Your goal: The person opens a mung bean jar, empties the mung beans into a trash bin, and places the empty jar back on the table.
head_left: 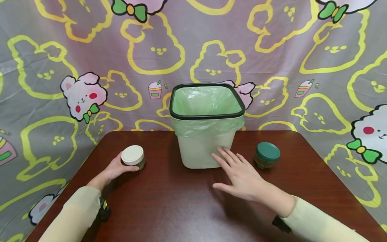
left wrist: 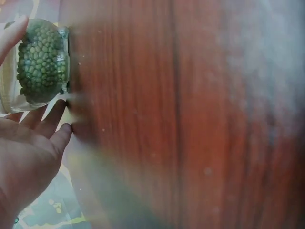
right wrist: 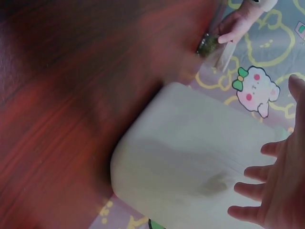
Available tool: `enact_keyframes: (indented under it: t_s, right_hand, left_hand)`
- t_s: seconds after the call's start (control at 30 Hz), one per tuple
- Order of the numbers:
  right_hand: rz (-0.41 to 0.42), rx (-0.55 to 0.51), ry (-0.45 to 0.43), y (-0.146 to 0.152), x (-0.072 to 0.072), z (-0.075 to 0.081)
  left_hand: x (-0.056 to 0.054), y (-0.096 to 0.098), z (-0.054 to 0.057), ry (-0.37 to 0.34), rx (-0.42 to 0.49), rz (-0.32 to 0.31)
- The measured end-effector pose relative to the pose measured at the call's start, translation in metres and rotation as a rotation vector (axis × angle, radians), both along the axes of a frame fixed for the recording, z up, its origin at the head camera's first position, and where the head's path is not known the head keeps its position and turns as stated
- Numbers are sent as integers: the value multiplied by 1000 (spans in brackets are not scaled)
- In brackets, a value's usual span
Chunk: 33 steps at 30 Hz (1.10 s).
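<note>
A clear glass jar with a white lid (head_left: 133,155) stands on the left of the table, and green beans (left wrist: 40,62) show through its glass. My left hand (head_left: 113,169) holds this jar from the side, its thumb across the near side and the other fingers around the far side. In front of the pale waste bin (head_left: 196,151), my right hand (head_left: 242,178) is spread with straight fingers and holds nothing. Whether its fingertips touch the bin cannot be told. Right of that hand stands a second jar with a dark green lid (head_left: 267,154), its contents dark.
The bin has a black rim (head_left: 208,117) and a light green bag (head_left: 205,99) folded over its edge. It stands near the back of the brown table (head_left: 169,198). Behind the table hangs a patterned cloth (head_left: 181,37).
</note>
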State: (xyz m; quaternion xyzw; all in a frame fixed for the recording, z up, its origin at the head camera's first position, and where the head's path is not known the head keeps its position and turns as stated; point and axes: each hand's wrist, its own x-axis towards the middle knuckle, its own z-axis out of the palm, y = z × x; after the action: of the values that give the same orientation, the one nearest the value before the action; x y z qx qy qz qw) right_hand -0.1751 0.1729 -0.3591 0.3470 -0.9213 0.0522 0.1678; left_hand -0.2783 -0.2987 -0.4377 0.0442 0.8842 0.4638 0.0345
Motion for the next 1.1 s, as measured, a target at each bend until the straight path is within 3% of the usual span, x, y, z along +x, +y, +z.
enact_keyframes:
  t_s: [0.2, 0.43, 0.63, 0.87, 1.1]
  right_hand:
    - [43, -54, -16, -7, -4, -5]
    - [35, -77, -49, -9, -7, -4]
    - [37, -134, -69, -10, -6, -4]
    - [29, -227, -133, -17, -5, 0]
    - [40, -309, -239, -36, -7, 7]
  left_hand:
    - [2, 2, 1, 57, -1, -5]
    - [2, 7, 2, 89, -15, -21]
    - [6, 20, 12, 115, 23, -31]
    - [23, 46, 31, 181, 81, -58]
    - [44, 71, 45, 233, 109, -130]
